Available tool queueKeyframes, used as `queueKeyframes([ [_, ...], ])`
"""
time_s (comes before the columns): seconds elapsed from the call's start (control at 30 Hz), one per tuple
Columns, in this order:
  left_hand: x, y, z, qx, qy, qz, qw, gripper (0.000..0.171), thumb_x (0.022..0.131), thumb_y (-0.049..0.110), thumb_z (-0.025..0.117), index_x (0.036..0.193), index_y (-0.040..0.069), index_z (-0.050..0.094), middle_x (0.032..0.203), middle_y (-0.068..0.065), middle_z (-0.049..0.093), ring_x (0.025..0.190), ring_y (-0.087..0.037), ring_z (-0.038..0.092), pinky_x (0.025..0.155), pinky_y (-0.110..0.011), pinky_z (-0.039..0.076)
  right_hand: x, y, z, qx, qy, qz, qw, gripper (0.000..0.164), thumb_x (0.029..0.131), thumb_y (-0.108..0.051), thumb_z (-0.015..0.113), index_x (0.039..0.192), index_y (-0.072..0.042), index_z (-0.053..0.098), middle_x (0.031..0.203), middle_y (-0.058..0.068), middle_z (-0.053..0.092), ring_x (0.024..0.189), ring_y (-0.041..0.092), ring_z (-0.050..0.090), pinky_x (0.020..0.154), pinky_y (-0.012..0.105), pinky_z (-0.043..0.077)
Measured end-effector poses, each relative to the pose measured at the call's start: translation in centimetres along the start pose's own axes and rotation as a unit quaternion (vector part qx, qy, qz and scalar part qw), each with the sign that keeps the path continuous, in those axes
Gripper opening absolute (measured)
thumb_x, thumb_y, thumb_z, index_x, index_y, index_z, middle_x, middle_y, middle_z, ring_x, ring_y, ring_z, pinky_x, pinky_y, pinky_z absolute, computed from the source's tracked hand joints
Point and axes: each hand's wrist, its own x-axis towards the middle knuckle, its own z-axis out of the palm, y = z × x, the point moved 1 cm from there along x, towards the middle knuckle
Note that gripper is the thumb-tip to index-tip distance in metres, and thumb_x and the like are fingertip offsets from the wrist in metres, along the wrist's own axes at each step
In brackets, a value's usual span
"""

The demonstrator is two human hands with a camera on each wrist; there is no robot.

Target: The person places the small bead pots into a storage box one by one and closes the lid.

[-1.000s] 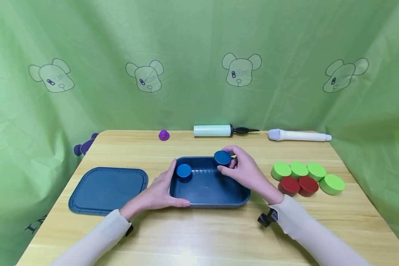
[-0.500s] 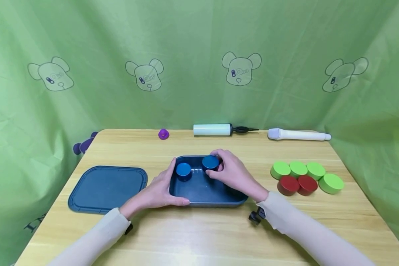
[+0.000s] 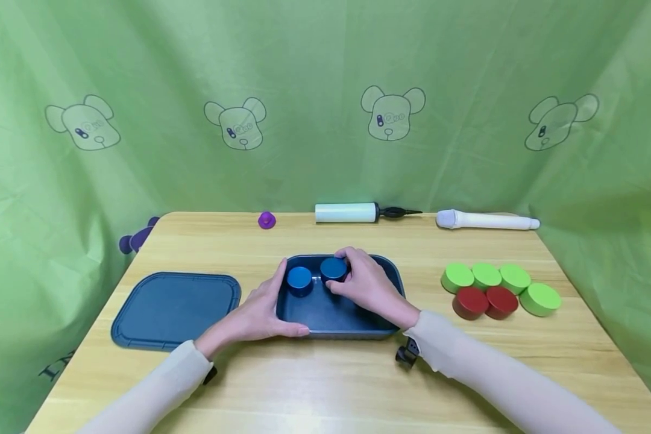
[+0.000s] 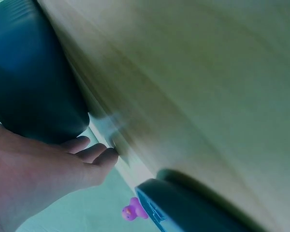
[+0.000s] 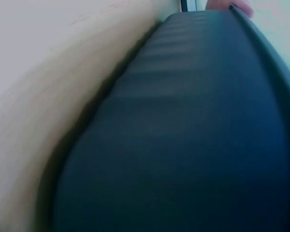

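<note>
A dark blue rectangular box (image 3: 331, 313) stands on the table in the head view. My left hand (image 3: 257, 310) grips its left end, the thumb on the front rim and the fingers along the side. Inside the box, a blue round block (image 3: 299, 281) sits in the back left corner. Just right of it my right hand (image 3: 371, 286) pinches a second blue round block (image 3: 333, 269) between thumb and fingers. Whether that block touches the box floor, I cannot tell. The left wrist view has my left hand (image 4: 53, 169) against the box's outer wall (image 4: 34, 72).
A blue lid (image 3: 176, 310) lies left of the box. Several green round blocks (image 3: 540, 299) and two red ones (image 3: 471, 302) stand at right. Along the back edge are a purple toy (image 3: 267, 220), a hand pump (image 3: 347, 212) and a white microphone-shaped object (image 3: 488, 220).
My right hand has moved left with its blue round block, from the box's back rim to beside the other blue block. My left hand stays on the box.
</note>
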Motion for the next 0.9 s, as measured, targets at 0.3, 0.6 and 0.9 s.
queueKeyframes([
  [0.3, 0.1, -0.1, 0.1, -0.001, -0.005, 0.006, 1.0000, 0.143, 0.084, 0.063, 0.090, 0.176, 0.019, -0.009, 0.179, -0.020, 0.015, 0.160, -0.048, 0.024, 0.122, -0.071, 0.028, 0.3, -0.4, 1.5, -0.004, -0.015, 0.016, 1.000, 0.062, 0.093, -0.023, 0.091, 0.141, -0.002, 0.059, 0.117, 0.012, 0.065, 0.083, 0.020, 0.061, 0.073, 0.034, 0.055],
  [0.6, 0.3, -0.2, -0.1, 0.009, -0.004, 0.008, 0.9999, 0.143, 0.084, 0.058, 0.092, 0.176, 0.019, -0.010, 0.179, -0.020, 0.015, 0.160, -0.046, 0.024, 0.123, -0.069, 0.028, 0.4, 0.1, 1.9, -0.011, -0.022, 0.005, 1.000, 0.058, 0.092, -0.019, 0.091, 0.138, -0.003, 0.059, 0.108, 0.009, 0.065, 0.077, 0.018, 0.063, 0.070, 0.033, 0.055],
  [0.9, 0.1, 0.0, 0.0, 0.008, -0.004, 0.008, 0.9999, 0.143, 0.084, 0.060, 0.091, 0.176, 0.018, -0.009, 0.179, -0.021, 0.016, 0.160, -0.047, 0.024, 0.122, -0.071, 0.027, 0.1, 0.5, 2.2, -0.003, -0.031, -0.007, 0.999, 0.048, 0.094, -0.014, 0.088, 0.132, -0.007, 0.060, 0.102, 0.006, 0.065, 0.076, 0.015, 0.064, 0.069, 0.033, 0.055],
])
